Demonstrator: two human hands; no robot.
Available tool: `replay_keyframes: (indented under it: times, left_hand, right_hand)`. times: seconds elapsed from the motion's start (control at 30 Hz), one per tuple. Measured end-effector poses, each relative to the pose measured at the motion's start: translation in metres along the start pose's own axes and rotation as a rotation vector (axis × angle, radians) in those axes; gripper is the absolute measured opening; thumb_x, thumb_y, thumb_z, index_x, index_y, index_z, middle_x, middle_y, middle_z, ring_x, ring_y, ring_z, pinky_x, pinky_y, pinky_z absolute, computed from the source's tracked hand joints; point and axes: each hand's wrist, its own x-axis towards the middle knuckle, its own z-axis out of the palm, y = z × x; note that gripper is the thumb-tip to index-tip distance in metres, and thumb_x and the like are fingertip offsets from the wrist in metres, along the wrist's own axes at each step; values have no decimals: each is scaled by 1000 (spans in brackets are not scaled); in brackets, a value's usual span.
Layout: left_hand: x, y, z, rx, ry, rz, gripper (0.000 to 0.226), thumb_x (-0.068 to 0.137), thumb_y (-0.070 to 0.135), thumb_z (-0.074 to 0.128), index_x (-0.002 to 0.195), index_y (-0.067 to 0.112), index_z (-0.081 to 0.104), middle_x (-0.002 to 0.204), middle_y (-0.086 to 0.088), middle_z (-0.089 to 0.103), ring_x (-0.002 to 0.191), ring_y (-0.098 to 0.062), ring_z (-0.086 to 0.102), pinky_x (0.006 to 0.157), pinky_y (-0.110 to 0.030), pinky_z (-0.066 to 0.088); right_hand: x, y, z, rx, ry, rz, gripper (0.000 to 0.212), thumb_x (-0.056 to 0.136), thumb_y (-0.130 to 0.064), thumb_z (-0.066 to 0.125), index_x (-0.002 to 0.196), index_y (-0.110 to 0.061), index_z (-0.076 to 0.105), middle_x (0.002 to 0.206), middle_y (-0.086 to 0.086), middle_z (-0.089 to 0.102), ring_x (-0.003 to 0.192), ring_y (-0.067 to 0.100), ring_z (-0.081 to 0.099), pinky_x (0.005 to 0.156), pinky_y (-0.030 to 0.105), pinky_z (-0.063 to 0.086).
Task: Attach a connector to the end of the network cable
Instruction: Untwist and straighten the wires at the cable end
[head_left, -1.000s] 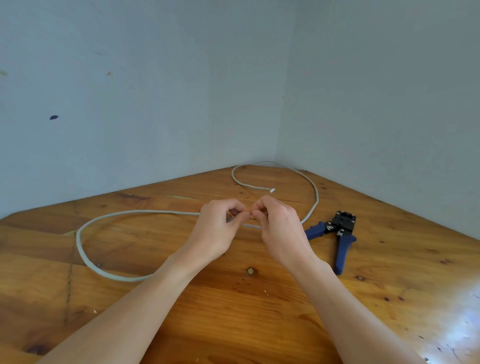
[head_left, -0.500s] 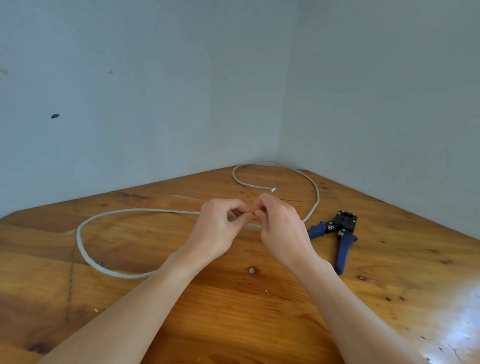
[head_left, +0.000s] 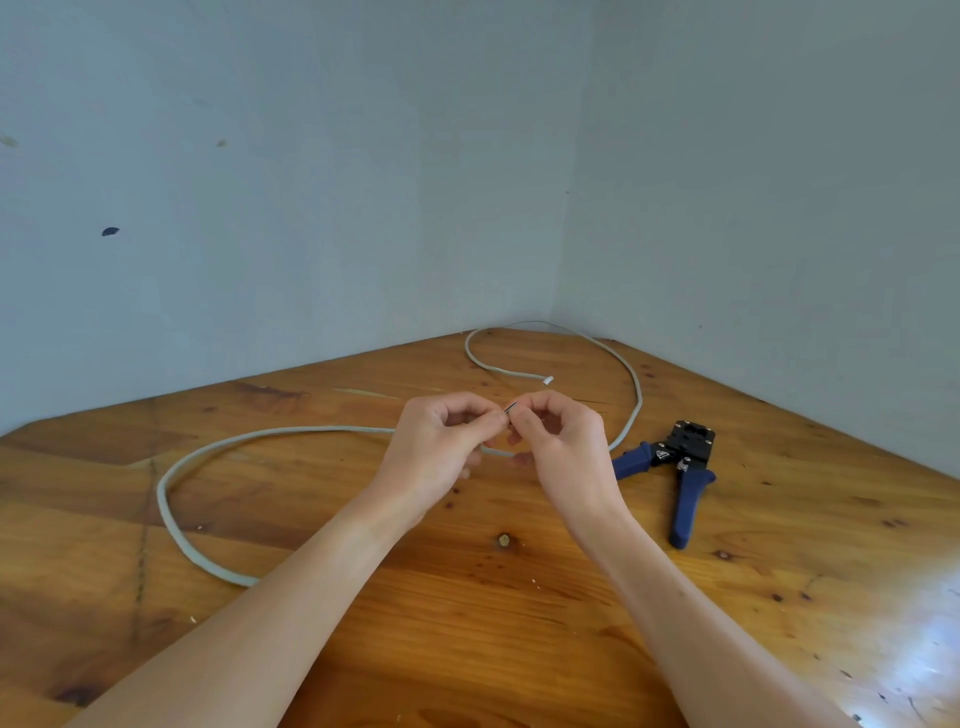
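Between both pinching hands (head_left: 506, 441), cable end (head_left: 509, 407) angles up-right.

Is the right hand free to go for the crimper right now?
Probably not yet. The right hand is pinching the cable end together with the left hand. The crimper lies just to its right on the table, nothing between them.

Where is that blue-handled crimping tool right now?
The crimping tool lies untouched on the wooden table, to the right of the right hand and just beyond the grey cable loop.
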Motion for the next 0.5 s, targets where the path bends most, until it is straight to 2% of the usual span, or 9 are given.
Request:
replay_keyframes:
  times: [0.2, 0.37, 0.43, 0.5]
  left_hand:
    - [0, -1, 0, 48, 16, 34, 13, 91, 22, 71, 81, 23, 79, 64, 10, 66, 48, -5, 48, 48, -19, 42]
    - [0, -2, -2, 193, 40, 132, 13, 91, 22, 71, 81, 25, 78, 75, 10, 71, 57, 4, 58, 57, -8, 43]
    - [0, -2, -1, 251, 40, 157, 13, 91, 20, 71, 81, 26, 78, 78, 9, 72, 64, 2, 63, 61, -8, 44]
    - [1, -3, -1, 305, 42, 165, 13, 91, 19, 71, 81, 25, 77, 80, 7, 73, 71, -6, 66, 64, -13, 47]
  right_hand:
    - [0, 1, 0, -15, 57, -4, 11, 97, -16, 64, 91, -13, 74, 86, 5, 73, 78, 10, 66, 59, 22, 57]
    - [1, 0, -4, -160, 33, -62, 9, 95, -16, 66, 93, -18, 75, 87, -7, 72, 88, 13, 66, 80, 38, 60]
    - [2, -1, -6, -218, 9, -74, 9, 95, -15, 67, 93, -20, 75, 88, -10, 71, 89, 10, 64, 82, 34, 57]
    - [3, -1, -8, -281, -12, -94, 10, 94, -15, 67, 91, -22, 74, 88, -13, 70, 90, 4, 61, 78, 21, 49]
